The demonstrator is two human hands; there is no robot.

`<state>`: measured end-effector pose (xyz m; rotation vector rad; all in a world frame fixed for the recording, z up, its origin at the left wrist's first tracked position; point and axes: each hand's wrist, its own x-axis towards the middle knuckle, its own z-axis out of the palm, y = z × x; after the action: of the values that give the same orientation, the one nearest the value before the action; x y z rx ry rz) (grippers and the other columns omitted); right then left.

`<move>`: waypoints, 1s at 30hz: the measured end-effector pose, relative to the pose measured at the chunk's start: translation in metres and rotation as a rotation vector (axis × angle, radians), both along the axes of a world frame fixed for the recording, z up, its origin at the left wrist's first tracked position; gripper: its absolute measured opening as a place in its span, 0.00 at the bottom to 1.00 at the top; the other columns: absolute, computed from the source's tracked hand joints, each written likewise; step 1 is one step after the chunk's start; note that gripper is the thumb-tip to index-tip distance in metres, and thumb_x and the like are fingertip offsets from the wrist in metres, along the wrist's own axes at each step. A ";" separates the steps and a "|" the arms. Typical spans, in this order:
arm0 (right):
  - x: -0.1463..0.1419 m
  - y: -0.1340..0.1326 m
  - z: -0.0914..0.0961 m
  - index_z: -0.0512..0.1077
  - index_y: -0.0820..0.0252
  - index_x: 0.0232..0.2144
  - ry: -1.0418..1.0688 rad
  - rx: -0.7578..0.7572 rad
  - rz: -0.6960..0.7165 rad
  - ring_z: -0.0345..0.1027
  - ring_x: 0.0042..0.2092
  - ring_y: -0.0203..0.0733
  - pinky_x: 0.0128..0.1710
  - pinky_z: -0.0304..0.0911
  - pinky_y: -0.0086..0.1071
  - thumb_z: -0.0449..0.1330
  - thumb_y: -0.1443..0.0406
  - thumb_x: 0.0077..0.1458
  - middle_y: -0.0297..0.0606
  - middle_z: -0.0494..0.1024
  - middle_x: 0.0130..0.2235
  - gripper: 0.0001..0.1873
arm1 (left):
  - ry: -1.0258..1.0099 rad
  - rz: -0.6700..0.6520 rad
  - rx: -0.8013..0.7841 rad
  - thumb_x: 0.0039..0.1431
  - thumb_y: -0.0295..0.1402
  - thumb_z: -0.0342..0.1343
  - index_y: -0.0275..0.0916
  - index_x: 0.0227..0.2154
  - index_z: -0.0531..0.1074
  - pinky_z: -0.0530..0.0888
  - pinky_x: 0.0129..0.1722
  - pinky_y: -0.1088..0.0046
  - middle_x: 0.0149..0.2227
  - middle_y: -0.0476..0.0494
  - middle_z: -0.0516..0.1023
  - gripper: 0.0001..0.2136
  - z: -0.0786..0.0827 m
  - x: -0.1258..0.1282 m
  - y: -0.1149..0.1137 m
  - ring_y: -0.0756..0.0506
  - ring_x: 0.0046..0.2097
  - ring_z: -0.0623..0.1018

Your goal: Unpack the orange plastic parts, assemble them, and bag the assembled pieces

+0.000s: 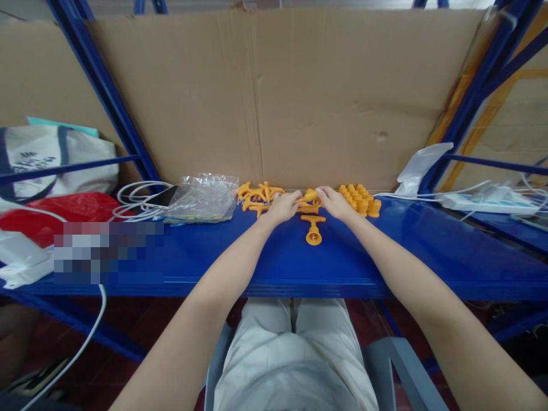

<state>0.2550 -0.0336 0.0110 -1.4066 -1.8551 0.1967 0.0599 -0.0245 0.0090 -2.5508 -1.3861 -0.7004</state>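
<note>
Between both hands (pixel 309 204), orange piece (pixel 310 196), pinched

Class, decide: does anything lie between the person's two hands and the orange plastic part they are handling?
Nothing visible. The left hand and right hand both grip the orange plastic part; a loose orange T-piece lies on the blue shelf, nearer the person.

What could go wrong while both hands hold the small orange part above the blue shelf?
The small orange part, pinched between left hand and right hand, might slip into the loose orange pieces. A wrist could knock the T-shaped orange piece towards the front edge of the blue shelf. The right hand may scatter the grouped orange pieces.
</note>
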 end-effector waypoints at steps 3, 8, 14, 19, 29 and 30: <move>0.003 0.001 0.001 0.76 0.65 0.47 0.112 -0.107 0.017 0.78 0.37 0.43 0.41 0.71 0.34 0.49 0.59 0.71 0.47 0.82 0.44 0.20 | 0.001 -0.032 0.033 0.65 0.26 0.48 0.41 0.47 0.73 0.68 0.55 0.58 0.49 0.39 0.81 0.12 0.000 0.000 -0.001 0.38 0.55 0.76; 0.005 0.000 0.003 0.76 0.62 0.33 0.232 -0.196 0.083 0.72 0.27 0.38 0.31 0.67 0.29 0.55 0.61 0.68 0.37 0.78 0.27 0.15 | -0.005 -0.110 0.084 0.64 0.25 0.47 0.40 0.46 0.74 0.69 0.56 0.59 0.50 0.38 0.80 0.13 -0.002 -0.001 0.006 0.39 0.55 0.75; 0.011 0.011 -0.005 0.75 0.60 0.40 0.286 -0.129 0.173 0.72 0.30 0.37 0.30 0.69 0.30 0.60 0.63 0.63 0.40 0.80 0.36 0.07 | -0.001 -0.106 0.085 0.65 0.26 0.47 0.39 0.46 0.74 0.71 0.53 0.60 0.49 0.37 0.79 0.12 -0.004 -0.002 0.011 0.39 0.53 0.75; 0.019 0.018 -0.009 0.74 0.60 0.41 0.063 0.054 0.253 0.74 0.41 0.43 0.46 0.72 0.40 0.64 0.66 0.55 0.44 0.80 0.44 0.10 | 0.047 -0.076 0.078 0.65 0.25 0.47 0.39 0.45 0.74 0.71 0.53 0.60 0.49 0.37 0.80 0.13 -0.002 -0.001 0.008 0.38 0.54 0.75; 0.024 0.026 -0.012 0.76 0.60 0.45 -0.197 0.208 0.207 0.74 0.47 0.49 0.52 0.70 0.46 0.62 0.67 0.54 0.46 0.79 0.47 0.15 | 0.111 -0.051 0.078 0.66 0.25 0.46 0.39 0.47 0.74 0.72 0.52 0.61 0.50 0.37 0.80 0.13 0.001 0.002 0.000 0.38 0.55 0.76; 0.024 0.026 -0.012 0.76 0.60 0.46 -0.213 0.221 0.216 0.74 0.47 0.49 0.52 0.70 0.46 0.62 0.66 0.54 0.47 0.79 0.47 0.16 | 0.107 -0.049 0.078 0.66 0.25 0.46 0.39 0.47 0.74 0.72 0.52 0.61 0.50 0.37 0.80 0.13 0.002 0.002 0.000 0.39 0.55 0.76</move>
<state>0.2794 -0.0080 -0.0009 -1.1110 -2.1322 -0.0542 0.0620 -0.0249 0.0108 -2.5297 -1.2422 -0.6038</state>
